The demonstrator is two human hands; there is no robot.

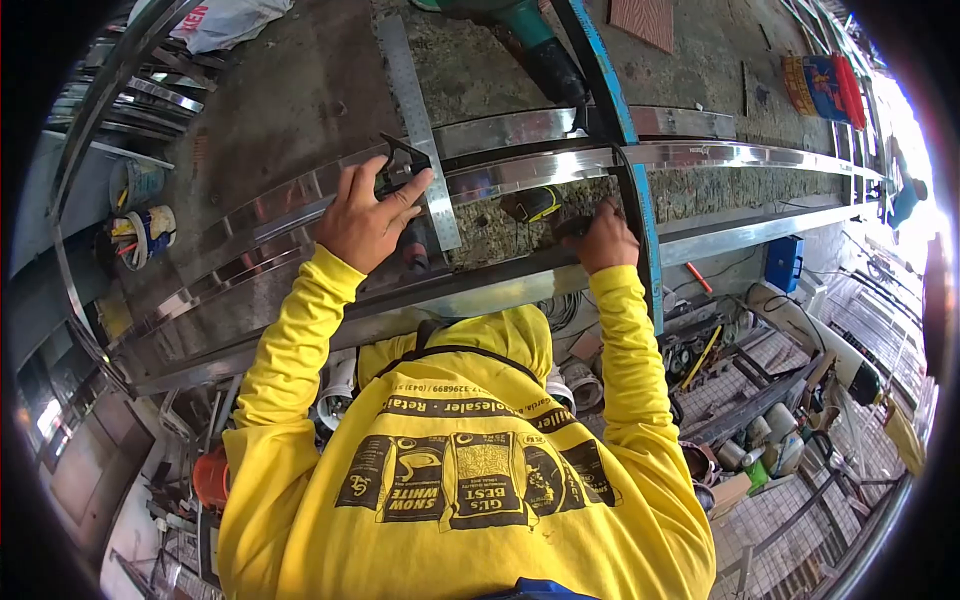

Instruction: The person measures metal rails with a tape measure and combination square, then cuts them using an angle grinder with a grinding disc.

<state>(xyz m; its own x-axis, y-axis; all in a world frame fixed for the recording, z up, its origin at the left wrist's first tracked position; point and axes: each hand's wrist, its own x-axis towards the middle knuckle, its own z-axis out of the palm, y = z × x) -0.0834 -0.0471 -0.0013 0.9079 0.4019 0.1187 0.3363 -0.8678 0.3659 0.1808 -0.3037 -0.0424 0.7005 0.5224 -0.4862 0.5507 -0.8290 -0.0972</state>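
Note:
My left hand (365, 215) has its thumb and fingers closed on the black head of a combination square (418, 130), whose long steel blade lies across shiny metal bars. A polished metal tube (540, 168) runs sideways under the blade. My right hand (607, 240) is curled at the near side of the bars, beside a blue bar (642, 215) that crosses them. A dark object shows at its fingertips; I cannot tell what it is. Between my hands lies a black-and-yellow tape measure (533, 204).
A green-and-black power tool (530, 50) lies on the far side of the worktable (280, 110). To the far right stands a printed bucket (815, 85); small buckets (150, 235) sit at the left. A metal bar (470, 288) runs along the near edge. Tools and scrap clutter the floor below.

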